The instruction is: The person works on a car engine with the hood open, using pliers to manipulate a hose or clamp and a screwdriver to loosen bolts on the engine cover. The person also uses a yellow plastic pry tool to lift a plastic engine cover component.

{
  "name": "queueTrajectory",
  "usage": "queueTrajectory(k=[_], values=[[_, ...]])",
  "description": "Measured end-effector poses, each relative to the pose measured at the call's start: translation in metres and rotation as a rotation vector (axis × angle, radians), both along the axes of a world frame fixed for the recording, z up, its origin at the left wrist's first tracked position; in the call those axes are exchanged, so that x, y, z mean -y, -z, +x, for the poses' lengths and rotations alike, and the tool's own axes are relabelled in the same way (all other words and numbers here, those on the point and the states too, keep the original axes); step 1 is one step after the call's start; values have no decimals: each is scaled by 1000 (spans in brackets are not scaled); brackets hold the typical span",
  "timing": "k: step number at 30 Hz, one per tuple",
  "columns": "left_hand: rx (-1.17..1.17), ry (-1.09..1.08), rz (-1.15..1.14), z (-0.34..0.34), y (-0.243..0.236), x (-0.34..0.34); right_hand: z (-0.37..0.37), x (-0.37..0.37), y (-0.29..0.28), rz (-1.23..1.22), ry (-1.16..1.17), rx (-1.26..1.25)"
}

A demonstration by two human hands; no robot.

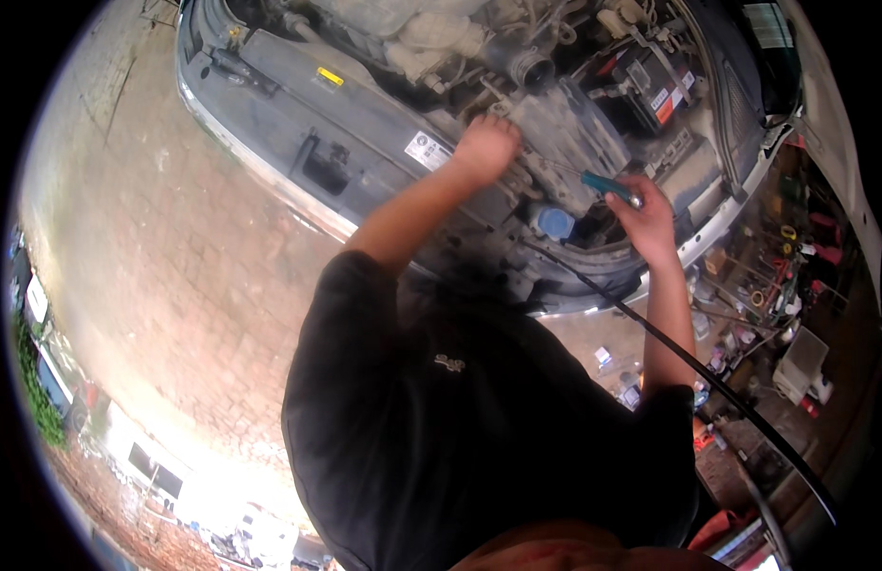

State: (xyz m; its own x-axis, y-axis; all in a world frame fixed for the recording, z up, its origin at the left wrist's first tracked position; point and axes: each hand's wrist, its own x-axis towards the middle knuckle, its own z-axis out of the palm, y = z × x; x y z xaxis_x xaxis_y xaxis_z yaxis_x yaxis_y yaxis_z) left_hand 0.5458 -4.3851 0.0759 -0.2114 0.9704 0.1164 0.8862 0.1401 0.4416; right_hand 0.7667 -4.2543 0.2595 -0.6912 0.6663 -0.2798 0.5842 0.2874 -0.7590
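Observation:
My right hand is closed round the teal handle of a screwdriver. Its thin shaft points left, over a dusty grey plastic box in a car's engine bay. At the left side of that box, my left hand reaches down with curled fingers; what they grip, if anything, is hidden. A blue round cap sits just below the screwdriver, near the front edge of the bay. Above the box, a dark round hose end gapes open.
A car battery stands at the right of the bay. The black front panel runs along the left. A long black rod slants to the lower right. Tools and loose parts clutter the ground at right; brick paving spreads left.

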Motion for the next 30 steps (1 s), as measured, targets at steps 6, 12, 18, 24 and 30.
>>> queueTrajectory(k=[6,12,18,24,30], values=[[68,-185,128,10,5,24,-39,-3,19,71,-95,9],[106,-189,142,11,11,22,-67,-9,25,171,-227,79],[79,-197,155,13,15,22,-73,-21,29,154,-240,207],[74,-200,155,13,12,22,-78,-18,23,153,-285,149],[98,-209,148,13,8,22,-100,-25,13,151,-418,218]])
